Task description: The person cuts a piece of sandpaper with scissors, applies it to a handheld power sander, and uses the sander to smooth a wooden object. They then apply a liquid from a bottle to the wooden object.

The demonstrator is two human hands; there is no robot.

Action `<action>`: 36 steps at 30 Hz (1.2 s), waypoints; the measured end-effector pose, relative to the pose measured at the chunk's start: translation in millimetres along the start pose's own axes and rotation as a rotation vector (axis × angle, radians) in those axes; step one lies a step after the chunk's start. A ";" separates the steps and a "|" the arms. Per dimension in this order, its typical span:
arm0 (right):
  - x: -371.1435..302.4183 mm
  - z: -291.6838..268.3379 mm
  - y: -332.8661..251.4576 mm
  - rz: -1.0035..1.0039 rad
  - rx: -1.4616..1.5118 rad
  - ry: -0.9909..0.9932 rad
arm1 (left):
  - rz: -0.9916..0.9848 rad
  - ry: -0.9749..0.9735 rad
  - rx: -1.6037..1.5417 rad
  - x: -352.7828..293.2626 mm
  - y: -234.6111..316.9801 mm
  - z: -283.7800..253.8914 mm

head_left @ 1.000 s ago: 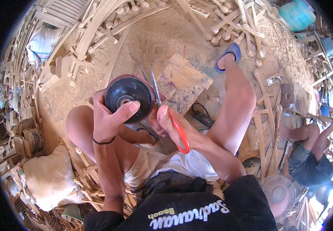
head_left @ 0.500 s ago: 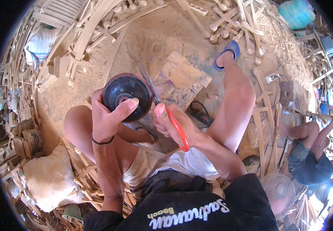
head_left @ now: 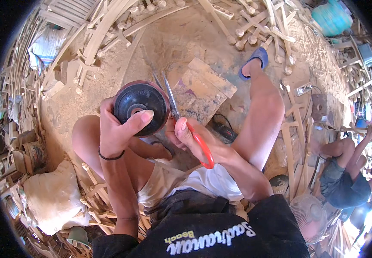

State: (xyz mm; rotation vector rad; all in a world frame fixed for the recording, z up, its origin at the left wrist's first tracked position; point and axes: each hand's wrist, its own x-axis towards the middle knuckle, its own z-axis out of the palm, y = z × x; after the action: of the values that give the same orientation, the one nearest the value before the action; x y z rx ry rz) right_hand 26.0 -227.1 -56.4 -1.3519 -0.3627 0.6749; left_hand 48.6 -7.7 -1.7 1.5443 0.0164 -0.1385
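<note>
Your left hand [head_left: 117, 131] grips a black disc [head_left: 141, 107], thumb across its face, centre hole towards you. Your right hand [head_left: 186, 137], just beside it, is closed around red-handled scissors [head_left: 181, 118]; their parted blades point up and away from you, past the disc's right edge.

I see a sawdust-covered floor [head_left: 181, 38] with a flat wooden board [head_left: 203, 90] lying on it. Turned wooden sticks [head_left: 254, 26] pile up at the top. 1 blue sandal [head_left: 254, 60] sits beyond the board. A teal container [head_left: 332, 17] stands top right. A pale sack [head_left: 53, 198] lies lower left, a white fan [head_left: 310, 215] lower right. Another person [head_left: 345, 176] sits at the right edge.
</note>
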 end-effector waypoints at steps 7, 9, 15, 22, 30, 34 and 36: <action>-1.2 -0.3 -2.9 0.016 0.050 0.006 | -0.024 0.013 0.057 -2.0 -0.9 0.6; -2.4 0.0 -2.9 0.097 0.229 -0.034 | -0.030 0.010 0.043 -0.8 -0.8 3.5; -4.0 -1.6 2.1 0.155 0.301 -0.045 | -0.035 0.017 0.028 -0.2 0.4 1.3; 3.2 5.1 -6.3 -0.080 0.056 0.073 | -0.006 0.004 -0.012 1.8 0.9 3.0; 0.4 0.1 -8.0 0.124 0.025 -0.031 | -0.022 0.009 0.048 -2.4 -1.6 -1.9; -1.3 -3.9 -17.4 0.152 0.089 -0.072 | -0.030 0.000 0.029 -1.5 -1.1 3.2; -2.3 -1.4 -21.4 0.103 0.144 -0.086 | -0.025 0.008 0.014 -2.4 -1.4 4.1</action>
State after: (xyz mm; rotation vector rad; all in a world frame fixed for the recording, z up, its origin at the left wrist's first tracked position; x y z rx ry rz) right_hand 30.1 -231.2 -35.6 -1.2130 -0.3086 0.8318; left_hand 45.8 -11.6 -2.8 1.5592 0.0413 -0.1525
